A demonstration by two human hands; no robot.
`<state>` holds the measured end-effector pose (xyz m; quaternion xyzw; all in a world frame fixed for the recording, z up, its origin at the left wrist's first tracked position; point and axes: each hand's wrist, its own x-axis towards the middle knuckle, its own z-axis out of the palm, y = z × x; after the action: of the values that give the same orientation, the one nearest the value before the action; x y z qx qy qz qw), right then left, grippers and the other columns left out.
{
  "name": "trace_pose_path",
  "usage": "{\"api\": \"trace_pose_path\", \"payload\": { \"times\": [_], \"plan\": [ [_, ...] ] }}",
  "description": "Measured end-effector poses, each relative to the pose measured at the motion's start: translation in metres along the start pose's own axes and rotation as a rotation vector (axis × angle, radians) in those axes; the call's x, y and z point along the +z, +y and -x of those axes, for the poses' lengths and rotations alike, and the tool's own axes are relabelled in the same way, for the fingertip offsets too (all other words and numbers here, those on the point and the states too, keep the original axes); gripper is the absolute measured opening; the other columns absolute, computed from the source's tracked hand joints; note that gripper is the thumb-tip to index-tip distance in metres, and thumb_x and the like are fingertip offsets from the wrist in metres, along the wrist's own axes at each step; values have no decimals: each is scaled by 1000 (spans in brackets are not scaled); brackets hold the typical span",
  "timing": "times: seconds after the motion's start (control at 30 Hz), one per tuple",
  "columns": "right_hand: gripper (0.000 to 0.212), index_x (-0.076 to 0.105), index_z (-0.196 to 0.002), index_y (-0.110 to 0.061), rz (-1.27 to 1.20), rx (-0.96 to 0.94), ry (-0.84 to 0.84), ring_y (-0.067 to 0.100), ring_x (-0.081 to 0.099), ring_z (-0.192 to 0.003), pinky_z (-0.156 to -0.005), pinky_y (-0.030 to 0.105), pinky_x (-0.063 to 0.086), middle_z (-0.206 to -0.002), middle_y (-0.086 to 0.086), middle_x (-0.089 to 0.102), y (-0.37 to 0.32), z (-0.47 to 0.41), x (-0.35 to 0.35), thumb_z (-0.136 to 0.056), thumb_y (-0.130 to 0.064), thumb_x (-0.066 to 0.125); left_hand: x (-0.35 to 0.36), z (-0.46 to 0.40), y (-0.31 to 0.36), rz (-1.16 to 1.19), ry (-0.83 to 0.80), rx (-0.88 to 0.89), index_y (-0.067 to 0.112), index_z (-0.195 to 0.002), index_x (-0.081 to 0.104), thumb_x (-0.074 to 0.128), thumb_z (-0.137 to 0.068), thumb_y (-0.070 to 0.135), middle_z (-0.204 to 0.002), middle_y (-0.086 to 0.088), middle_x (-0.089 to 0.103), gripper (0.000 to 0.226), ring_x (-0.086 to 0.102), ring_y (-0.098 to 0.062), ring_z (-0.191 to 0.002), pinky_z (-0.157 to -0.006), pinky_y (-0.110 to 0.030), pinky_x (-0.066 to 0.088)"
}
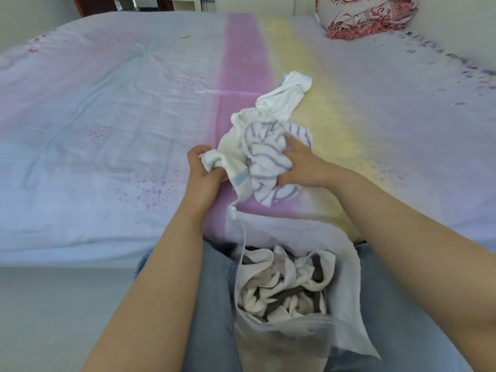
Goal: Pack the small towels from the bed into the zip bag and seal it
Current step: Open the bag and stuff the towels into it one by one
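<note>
1. I see the bed (94, 116) stretch across the view under a pastel sheet.
2. My left hand (204, 173) is closed on the corner of a cream towel (233, 154) with a blue band.
3. The zip bag (281, 299) stands open between my legs against the bed edge, with towels bunched inside.
4. My right hand (300, 163) clutches a striped towel (268, 157), fingers buried in its folds.
5. A white towel (284, 95) lies just beyond, perhaps touching the pile.
6. A patterned pillow (367, 16) sits far right.
</note>
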<state>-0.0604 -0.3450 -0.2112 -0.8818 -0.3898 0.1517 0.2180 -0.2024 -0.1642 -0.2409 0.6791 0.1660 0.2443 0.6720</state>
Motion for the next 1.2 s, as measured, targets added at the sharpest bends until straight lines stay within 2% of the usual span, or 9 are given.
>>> {"api": "trace_pose_path", "payload": {
  "times": [0.07,0.2,0.33,0.5,0.6,0.7,0.93,1.07,1.2],
  "plan": [
    [21,66,-99,-8,-114,59,-30,25,59,-108,-77,18,46,-107,10,63,5,-6,14,-80,-14,69,-9,11,-6,97,-83,-98,15,-112,54,56,-76,9,-107,-2,62,36,60,-16,-99,-87,-28,47],
    [7,64,-80,-13,-583,134,278,3,57,-46,-39,12,39,-54,-4,63,0,9,8,-81,-15,57,-13,33,-6,-171,-47,-5,10,-96,69,52,-94,9,-94,2,68,17,61,-3,-85,-80,-16,44],
    [27,62,-113,-8,-1058,9,491,13,67,-74,-57,24,51,-88,2,71,-25,61,-19,-87,-14,61,-14,38,-1,-328,-75,210,-1,-63,45,47,-85,9,-68,-6,36,24,33,-15,-64,-57,-33,27],
    [41,55,-127,-3,-1305,-104,338,15,69,-89,-65,25,56,-103,5,70,-53,140,-20,-87,-1,58,-2,62,6,-215,-263,58,13,-88,47,46,-90,11,-86,2,44,4,46,2,-65,-64,-10,38],
    [46,65,-108,-25,-1091,-81,330,8,67,-86,-67,24,56,-92,-10,72,-56,165,6,-72,3,62,0,70,-5,-175,-352,5,21,-111,44,65,-75,18,-113,3,47,42,52,14,-98,-84,-10,44],
    [37,54,-98,-36,-705,-35,230,-2,57,-84,-71,12,46,-95,-14,60,-58,176,31,-69,-16,61,0,74,-18,-385,-337,15,29,-125,29,75,-58,39,-132,2,31,82,41,-12,-127,-102,-30,42],
    [35,48,-110,-36,-71,42,-135,15,51,-94,-86,31,46,-109,-9,37,-67,190,42,-78,-30,62,-1,71,-18,-391,-294,7,17,-114,35,67,-84,5,-120,-4,44,46,50,-6,-98,-79,-14,47],
    [17,48,-96,-33,100,103,-295,19,52,-89,-68,27,41,-109,-6,40,-76,180,48,-83,-31,59,-5,65,-24,-215,-267,-43,19,-107,44,67,-81,4,-106,-4,58,37,55,-7,-92,-78,-26,51],
    [7,59,-90,-16,222,138,-463,20,54,-84,-61,26,40,-96,3,58,-66,149,81,-86,-22,60,-11,49,-38,-238,-343,-69,-10,-110,51,69,-75,5,-105,-25,63,42,59,-23,-93,-76,-38,51]
  ]
}}
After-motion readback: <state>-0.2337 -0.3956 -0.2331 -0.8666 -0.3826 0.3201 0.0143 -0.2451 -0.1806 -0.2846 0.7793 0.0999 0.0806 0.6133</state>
